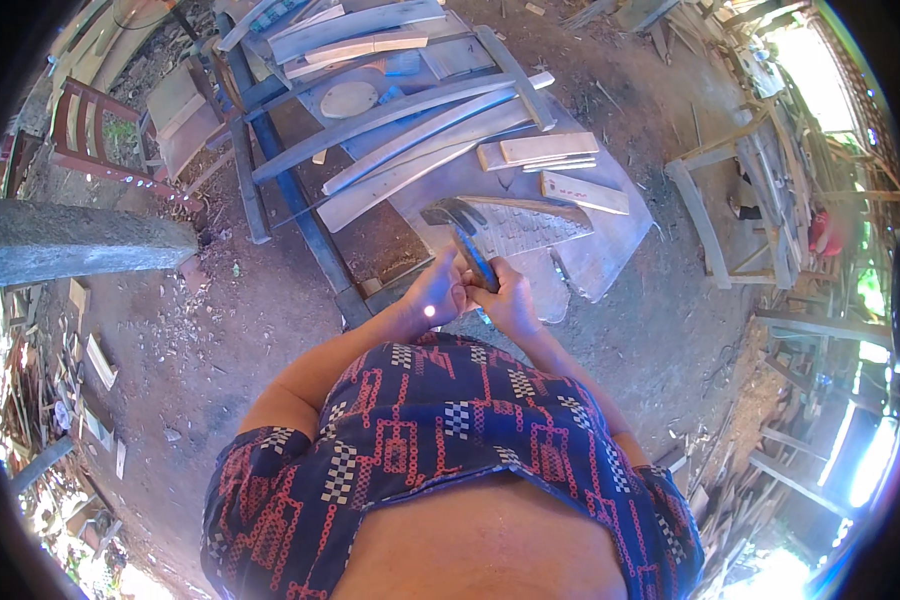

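Observation:
A claw hammer (478, 258) with a dark head and a blue handle is held in front of my chest, its head pointing away from me. My right hand (511, 301) is closed round the lower part of the handle. Beside it, my left hand (436, 290) has its fingers curled in against the right hand's fingers; whatever they pinch is hidden. Just beyond the hammer head, a wooden piece with a scalloped surface (535, 226) lies on a flat board (615, 245).
Long curved wooden slats (390, 125) lie across a low frame ahead. Short planks (550, 150) are stacked at the board's far side. A thick post (85, 243) and a reddish chair (95, 140) stand left. On the right is a wooden frame (705, 220) with stacked wood.

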`<act>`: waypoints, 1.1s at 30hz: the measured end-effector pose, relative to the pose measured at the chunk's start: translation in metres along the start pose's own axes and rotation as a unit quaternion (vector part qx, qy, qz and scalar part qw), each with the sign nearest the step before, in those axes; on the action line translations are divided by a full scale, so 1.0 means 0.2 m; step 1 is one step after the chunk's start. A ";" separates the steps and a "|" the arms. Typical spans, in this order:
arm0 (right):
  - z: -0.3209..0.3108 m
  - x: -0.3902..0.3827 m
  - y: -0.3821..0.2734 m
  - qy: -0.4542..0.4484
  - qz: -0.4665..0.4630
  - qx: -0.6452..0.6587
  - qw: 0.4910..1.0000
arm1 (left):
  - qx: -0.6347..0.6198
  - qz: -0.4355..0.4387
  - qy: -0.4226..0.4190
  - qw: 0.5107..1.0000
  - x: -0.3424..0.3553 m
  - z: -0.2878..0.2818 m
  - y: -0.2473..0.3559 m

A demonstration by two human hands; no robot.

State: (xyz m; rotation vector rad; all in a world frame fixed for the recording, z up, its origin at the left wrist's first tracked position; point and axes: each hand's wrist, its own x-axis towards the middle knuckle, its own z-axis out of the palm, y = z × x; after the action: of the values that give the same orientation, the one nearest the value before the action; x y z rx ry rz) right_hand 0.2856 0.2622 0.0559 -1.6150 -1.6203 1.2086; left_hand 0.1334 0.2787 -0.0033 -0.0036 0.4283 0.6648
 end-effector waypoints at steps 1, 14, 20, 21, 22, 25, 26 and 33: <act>0.00 0.00 0.00 0.002 -0.019 -0.042 0.999 | -0.003 -0.002 -0.003 1.000 0.00 -0.01 0.00; -0.04 0.00 -0.04 -0.019 0.035 -0.060 0.997 | -0.006 -0.028 0.007 1.000 0.01 0.07 -0.11; -0.06 0.02 -0.06 -0.022 0.056 -0.001 0.998 | 0.000 -0.032 0.017 0.999 -0.03 0.10 -0.11; -0.07 0.02 -0.05 -0.023 0.075 0.032 0.996 | 0.000 -0.031 0.016 0.999 -0.04 0.10 -0.10; -0.08 0.02 -0.05 -0.032 0.096 0.070 0.992 | 0.053 -0.031 0.031 0.998 -0.05 0.10 -0.09; -0.09 0.02 -0.04 -0.012 0.105 0.049 0.993 | 0.175 -0.045 0.082 0.980 -0.08 0.10 -0.06; -0.09 0.02 -0.03 -0.016 0.085 0.052 0.995 | 0.242 -0.060 0.118 0.961 -0.09 0.11 -0.06; -0.14 -0.02 0.00 0.053 0.141 0.170 0.974 | 0.173 -0.106 0.059 0.977 -0.09 0.12 -0.06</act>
State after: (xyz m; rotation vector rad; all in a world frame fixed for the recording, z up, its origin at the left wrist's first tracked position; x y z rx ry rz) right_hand 0.3092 0.2638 0.0697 -1.6848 -1.0722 1.4259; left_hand 0.1375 0.2617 0.0243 0.2397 0.6446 0.3752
